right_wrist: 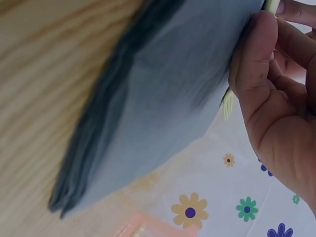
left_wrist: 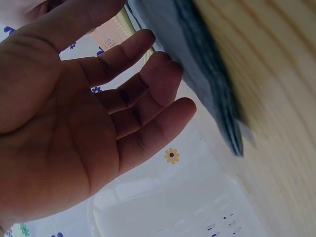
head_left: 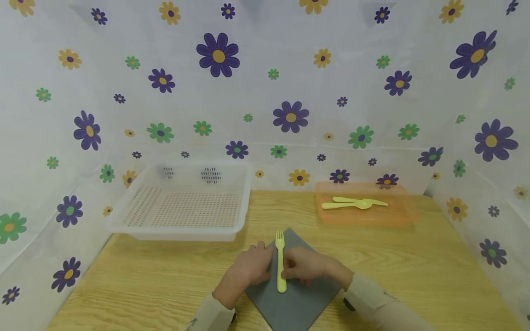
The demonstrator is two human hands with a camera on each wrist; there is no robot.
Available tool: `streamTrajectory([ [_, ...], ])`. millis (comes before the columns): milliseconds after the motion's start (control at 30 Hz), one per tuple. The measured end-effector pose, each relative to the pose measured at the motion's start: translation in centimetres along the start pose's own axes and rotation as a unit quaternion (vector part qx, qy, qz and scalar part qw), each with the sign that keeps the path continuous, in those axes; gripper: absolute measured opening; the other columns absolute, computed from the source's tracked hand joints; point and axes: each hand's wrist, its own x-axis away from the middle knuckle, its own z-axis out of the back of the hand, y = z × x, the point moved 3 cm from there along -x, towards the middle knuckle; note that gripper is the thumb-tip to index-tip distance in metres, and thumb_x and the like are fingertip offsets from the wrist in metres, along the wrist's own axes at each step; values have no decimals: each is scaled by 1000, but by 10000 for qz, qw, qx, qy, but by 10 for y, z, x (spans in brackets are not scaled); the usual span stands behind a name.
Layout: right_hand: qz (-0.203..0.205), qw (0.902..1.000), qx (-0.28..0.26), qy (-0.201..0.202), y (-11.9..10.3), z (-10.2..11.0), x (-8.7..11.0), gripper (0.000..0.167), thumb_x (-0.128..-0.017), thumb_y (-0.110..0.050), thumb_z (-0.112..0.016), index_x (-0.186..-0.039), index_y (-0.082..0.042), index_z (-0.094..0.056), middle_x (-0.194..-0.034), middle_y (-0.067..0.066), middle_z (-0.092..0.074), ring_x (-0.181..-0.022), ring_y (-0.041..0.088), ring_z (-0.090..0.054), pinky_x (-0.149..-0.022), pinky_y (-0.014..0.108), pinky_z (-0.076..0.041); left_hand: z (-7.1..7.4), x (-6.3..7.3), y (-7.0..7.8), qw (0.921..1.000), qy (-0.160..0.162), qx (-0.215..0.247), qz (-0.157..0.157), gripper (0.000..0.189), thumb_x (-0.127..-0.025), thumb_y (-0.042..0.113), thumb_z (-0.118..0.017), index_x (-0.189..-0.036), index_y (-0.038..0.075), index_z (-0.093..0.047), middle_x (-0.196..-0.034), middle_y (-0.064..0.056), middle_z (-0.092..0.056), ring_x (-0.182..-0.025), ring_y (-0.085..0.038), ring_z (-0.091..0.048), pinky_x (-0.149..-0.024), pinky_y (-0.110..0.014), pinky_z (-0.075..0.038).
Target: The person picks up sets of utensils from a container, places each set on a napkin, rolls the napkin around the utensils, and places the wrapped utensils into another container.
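A dark grey folded cloth napkin (head_left: 299,301) lies on the table as a diamond, its layered edge showing in the right wrist view (right_wrist: 163,94). On it is a pale yellow plastic fork (head_left: 280,259), tines pointing away. My right hand (head_left: 308,263) has its fingers bent at the fork's handle, pinching it between thumb and fingertips. At the napkin's left edge rests my left hand (head_left: 253,264); its fingers are loosely bent and apart in the left wrist view, the palm holding nothing.
A white perforated basket (head_left: 178,234) stands at the back left. At the back right, an orange translucent tray (head_left: 364,220) holds a yellow spoon (head_left: 363,204) and a yellow knife (head_left: 378,202). Flower-patterned sheeting (head_left: 256,92) surrounds the wooden table (head_left: 414,276).
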Motion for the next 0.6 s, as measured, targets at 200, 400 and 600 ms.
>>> streamTrajectory([
  [200,-55,9999,74,-82,1,4,6,15,-97,-14,-63,-83,-11,-59,-65,-1,-56,-47,11,-53,-40,26,-47,0,0,0,10000,19,-3,-8,35,-84,21,-79,-108,6,-59,-93,-10,-53,-81,-22,-54,-64,-37,-50],
  [400,-156,9998,59,-68,3,5,9,16,-98,-15,-63,-82,-12,-60,-65,1,-56,-46,11,-53,-40,24,-46,0,0,0,10000,64,-34,-35,37,-84,22,-79,-110,5,-59,-95,-11,-54,-83,-24,-56,-66,-38,-51],
  [600,-235,9997,3,-42,7,6,13,16,-98,-19,-62,-84,-12,-61,-63,-1,-54,-46,12,-52,-40,24,-45,0,1,1,10000,75,-2,-40,37,-83,20,-80,-109,5,-59,-95,-10,-54,-82,-24,-55,-65,-38,-50],
])
